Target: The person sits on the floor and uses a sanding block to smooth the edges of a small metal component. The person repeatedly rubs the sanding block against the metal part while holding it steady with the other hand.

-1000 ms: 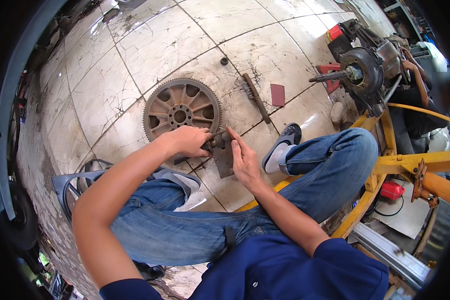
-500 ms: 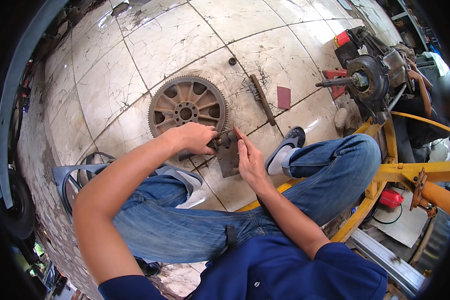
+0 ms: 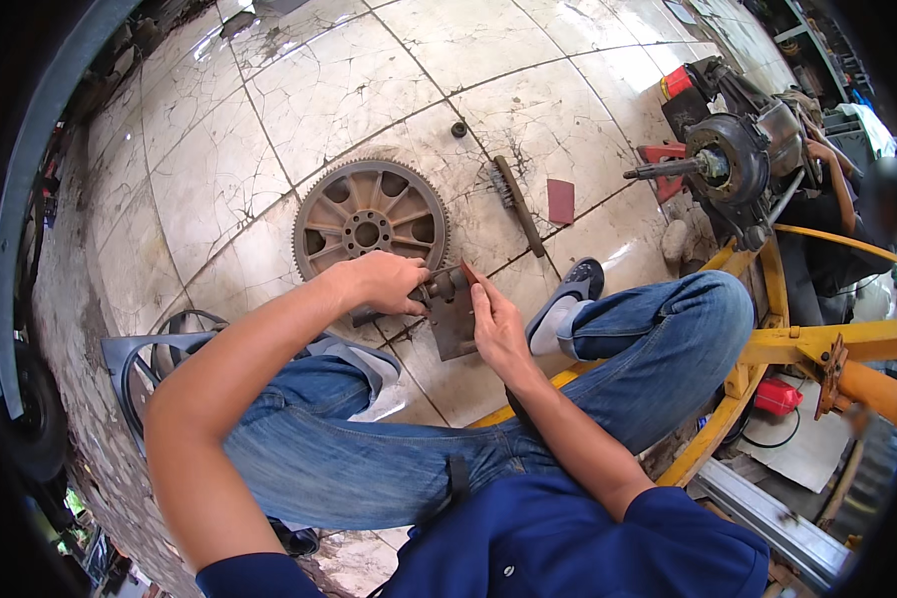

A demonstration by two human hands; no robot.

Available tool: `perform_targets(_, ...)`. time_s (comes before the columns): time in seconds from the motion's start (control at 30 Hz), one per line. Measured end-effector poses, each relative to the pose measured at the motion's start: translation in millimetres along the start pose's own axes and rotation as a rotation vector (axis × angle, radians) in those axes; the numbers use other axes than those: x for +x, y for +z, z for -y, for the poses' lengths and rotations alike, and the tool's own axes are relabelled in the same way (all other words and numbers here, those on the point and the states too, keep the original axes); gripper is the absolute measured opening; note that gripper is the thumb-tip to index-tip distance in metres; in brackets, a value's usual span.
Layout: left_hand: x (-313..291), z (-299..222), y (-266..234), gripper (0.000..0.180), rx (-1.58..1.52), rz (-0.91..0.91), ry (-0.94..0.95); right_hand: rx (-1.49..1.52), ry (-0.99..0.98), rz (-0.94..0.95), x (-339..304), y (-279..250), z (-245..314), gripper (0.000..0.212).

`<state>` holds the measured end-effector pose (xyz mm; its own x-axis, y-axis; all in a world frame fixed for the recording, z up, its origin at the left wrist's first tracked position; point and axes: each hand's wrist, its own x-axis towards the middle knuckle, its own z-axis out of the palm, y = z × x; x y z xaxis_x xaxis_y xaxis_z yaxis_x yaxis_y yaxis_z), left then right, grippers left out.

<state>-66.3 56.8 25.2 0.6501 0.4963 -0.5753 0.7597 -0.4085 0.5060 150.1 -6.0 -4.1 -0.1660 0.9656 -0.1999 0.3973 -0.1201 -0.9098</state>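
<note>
Between my knees, a dark metal part with a short round section [image 3: 443,286] is gripped in my left hand [image 3: 389,280], whose fingers curl around its left end. My right hand [image 3: 498,329] is closed at the part's right side, pinching a thin reddish-brown piece that looks like sandpaper [image 3: 467,271]. A flat grey plate [image 3: 455,331] shows below the round section; whether it is joined to the part I cannot tell. Just beyond my left hand, a rusty toothed flywheel [image 3: 343,206] lies flat on the floor, its near edge partly hidden by my forearm.
A wire brush with a wooden handle [image 3: 518,206], a red sandpaper square [image 3: 561,201] and a small black ring [image 3: 458,130] lie on the cracked tiles [image 3: 369,80]. At right are a large axle-like assembly [image 3: 728,164], a yellow frame [image 3: 817,344] and another person's arm [image 3: 835,184].
The view has shifted slightly, so the floor things sit a little lower and left. Both hands keep nearly the same place and hold on the part.
</note>
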Motion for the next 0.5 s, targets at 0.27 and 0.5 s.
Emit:
perform_targets(0.27, 0, 6, 8, 0.063, 0.005, -0.039, 0.023, 0.093, 0.172, 0.099, 7, -5, 13, 0.038)
perform_targets(0.5, 1, 5, 5, 0.069, 0.006, -0.046, 0.025, 0.081, 0.136, 0.062, 4, -1, 0, 0.039)
